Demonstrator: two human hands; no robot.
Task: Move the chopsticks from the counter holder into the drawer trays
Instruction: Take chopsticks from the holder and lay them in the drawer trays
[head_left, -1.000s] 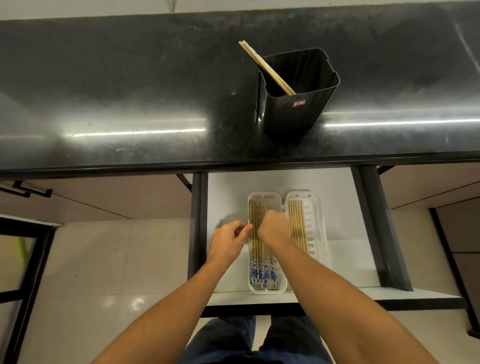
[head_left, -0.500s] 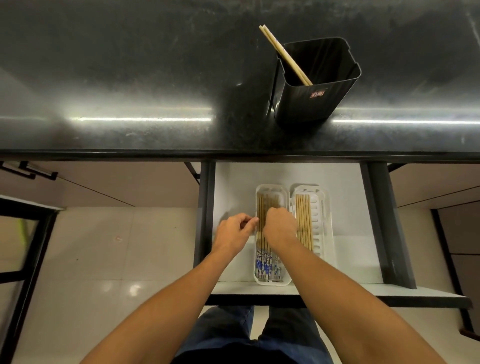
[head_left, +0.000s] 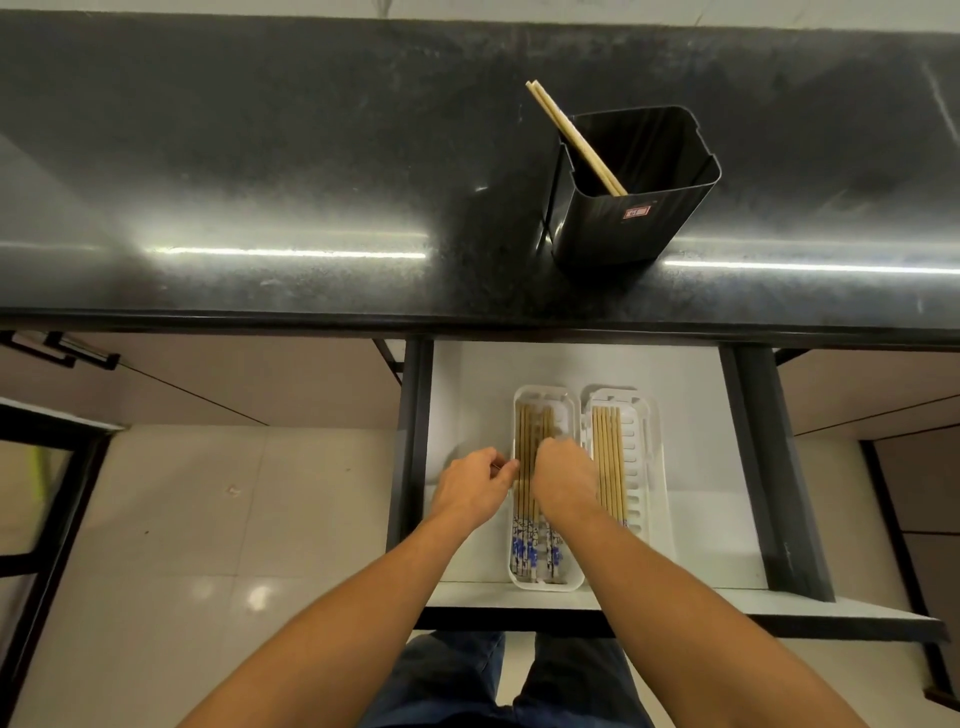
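Note:
A black holder (head_left: 634, 208) stands on the dark counter (head_left: 260, 156) with two plain chopsticks (head_left: 566, 130) leaning out of its left corner. Below it, the open drawer (head_left: 696, 519) holds two white trays. The left tray (head_left: 545, 391) carries several chopsticks with blue-and-white ends (head_left: 535, 553). The right tray (head_left: 641, 467) carries several plain chopsticks (head_left: 609, 457). My left hand (head_left: 475, 486) pinches with curled fingers at the left edge of the left tray's chopsticks. My right hand (head_left: 563, 475) is curled over the same chopsticks and hides their middle.
Dark drawer rails (head_left: 413, 467) run along both sides of the drawer. Cabinet fronts (head_left: 234, 384) sit under the counter, with a black handle (head_left: 62, 353) at the far left. Pale floor tiles (head_left: 208, 519) lie below, and my legs (head_left: 493, 686) stand at the drawer front.
Both hands stay on the left tray's chopsticks with only small finger shifts. My head has moved, so the holder and drawer sit slightly differently in view.

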